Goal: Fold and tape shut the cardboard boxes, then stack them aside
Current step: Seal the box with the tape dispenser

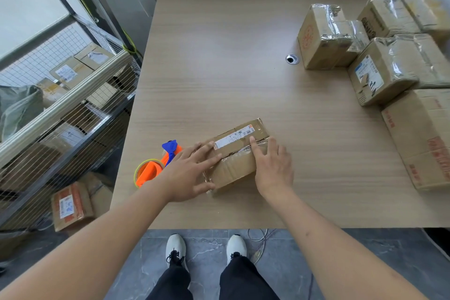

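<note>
Both my hands were down on the small cardboard box (237, 153) near the front edge of the tabletop (219, 68) — flaps folded shut, white label on top. My left hand (192, 173) lay flat over its left end, fingers (207, 151) straight and spread, gripping nothing. My right hand (274, 168) pressed the right side, fingers extended along the seam. The orange tape dispenser (155, 168) sat just left of the box — taped boxes (379, 56) clustered at the far right.
</note>
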{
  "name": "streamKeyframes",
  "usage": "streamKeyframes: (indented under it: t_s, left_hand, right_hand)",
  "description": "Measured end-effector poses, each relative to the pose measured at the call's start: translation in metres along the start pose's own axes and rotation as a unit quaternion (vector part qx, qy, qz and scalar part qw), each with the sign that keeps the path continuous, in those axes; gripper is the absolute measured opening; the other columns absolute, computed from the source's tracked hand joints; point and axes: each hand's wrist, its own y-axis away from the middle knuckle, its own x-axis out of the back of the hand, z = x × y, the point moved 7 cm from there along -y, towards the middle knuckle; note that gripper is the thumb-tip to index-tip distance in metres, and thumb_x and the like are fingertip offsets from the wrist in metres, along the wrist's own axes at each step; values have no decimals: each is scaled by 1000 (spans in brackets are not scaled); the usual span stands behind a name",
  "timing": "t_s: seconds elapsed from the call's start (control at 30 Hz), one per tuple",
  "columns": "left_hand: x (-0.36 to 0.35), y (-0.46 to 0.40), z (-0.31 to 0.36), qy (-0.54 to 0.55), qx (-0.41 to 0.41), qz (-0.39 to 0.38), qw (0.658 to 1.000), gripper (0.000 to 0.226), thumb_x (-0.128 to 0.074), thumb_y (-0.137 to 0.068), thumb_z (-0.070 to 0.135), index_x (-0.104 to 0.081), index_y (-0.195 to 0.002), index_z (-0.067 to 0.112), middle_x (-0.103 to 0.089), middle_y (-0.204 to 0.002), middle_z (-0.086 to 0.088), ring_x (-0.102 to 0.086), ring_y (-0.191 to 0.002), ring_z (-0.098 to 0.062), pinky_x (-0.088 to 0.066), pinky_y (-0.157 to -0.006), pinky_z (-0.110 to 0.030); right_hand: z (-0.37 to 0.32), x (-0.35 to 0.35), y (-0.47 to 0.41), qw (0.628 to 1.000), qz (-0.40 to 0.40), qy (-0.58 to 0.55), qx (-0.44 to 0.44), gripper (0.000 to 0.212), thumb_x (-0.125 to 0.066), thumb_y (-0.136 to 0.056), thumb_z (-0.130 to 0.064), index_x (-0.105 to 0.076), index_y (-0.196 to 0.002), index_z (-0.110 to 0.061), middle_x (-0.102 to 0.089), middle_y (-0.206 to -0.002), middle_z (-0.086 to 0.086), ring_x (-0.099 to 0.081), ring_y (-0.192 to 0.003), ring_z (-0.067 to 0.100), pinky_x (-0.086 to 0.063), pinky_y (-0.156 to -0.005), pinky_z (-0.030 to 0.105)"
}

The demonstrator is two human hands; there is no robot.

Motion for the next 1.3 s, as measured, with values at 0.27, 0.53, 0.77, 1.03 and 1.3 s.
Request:
streamKeyframes:
  t_s: [0.27,0.53,0.77,1.03,1.3]
  left_hand:
    - [-14,7,10,-48,31,115,992,73,-52,-88,71,-31,-155,50,-36,-150,-8,-39,-127,-32,-44,-108,-48]
    - [-12,3,18,-64,48,157,984,70,-71,-83,60,-48,-147,45,-47,-137,-8,-46,-112,-32,-54,-92,-44]
    - [-8,3,22,-81,62,155,983,68,-72,-81,62,-52,-144,46,-46,-129,-6,-49,-102,-32,-54,-81,-41]
    - [-6,0,29,-89,80,175,977,66,-74,-80,63,-58,-140,42,-53,-123,-9,-51,-97,-35,-56,-80,-42]
    - [-4,-4,20,-46,80,196,976,64,-68,-87,58,-52,-146,38,-49,-125,-10,-47,-106,-34,-51,-92,-44]
  right_hand:
    - [-15,13,-18,962,-46,-245,116,82,-56,-89,-19,-22,-158,-48,-14,-169,3,-7,-157,32,-25,-124,48]
    - [-32,-4,29,939,47,-179,290,43,-86,-67,-46,-56,-87,-23,-47,-93,-7,-52,-87,18,-48,-67,32]
    - [-28,-22,25,943,-50,-225,240,39,-80,-71,-23,-50,-95,-28,-40,-99,-10,-50,-79,16,-48,-63,35]
    - [-29,-13,20,948,-48,-222,223,44,-88,-72,-42,-55,-96,-26,-45,-97,-12,-51,-83,12,-41,-68,31]
    - [-23,-27,26,943,81,-286,146,31,-86,-76,-24,-57,-88,-25,-50,-92,-11,-58,-78,18,-50,-59,37]
